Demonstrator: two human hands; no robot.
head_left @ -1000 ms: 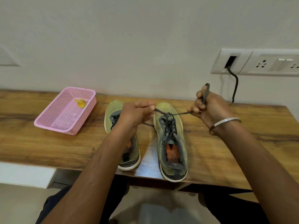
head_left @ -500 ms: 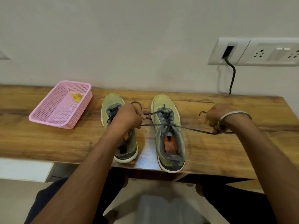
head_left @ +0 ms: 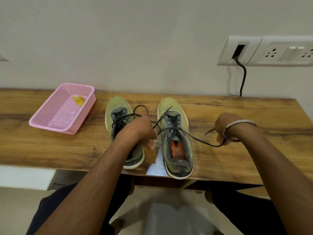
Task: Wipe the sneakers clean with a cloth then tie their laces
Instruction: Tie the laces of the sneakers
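Two olive-green sneakers with dark grey laces stand side by side on the wooden table (head_left: 50, 146), toes toward the wall. My left hand (head_left: 144, 131) lies over the left sneaker (head_left: 116, 106) and grips one lace end of the right sneaker (head_left: 174, 131). My right hand (head_left: 223, 128), with a metal bangle on the wrist, grips the other lace end (head_left: 199, 139), which stretches taut from the shoe's top eyelets out to the right. The left sneaker's laces (head_left: 138, 109) lie loose in a loop. No cloth is in view.
A pink mesh basket (head_left: 49, 121) with a small yellow item (head_left: 78, 100) inside sits at the table's left. A white socket panel (head_left: 264, 51) on the wall at the right has a black cable (head_left: 243, 78) hanging down behind the table.
Both hands came down from above the right sneaker and pulled the lace ends apart and toward me, drawing the lace tight across the shoe.
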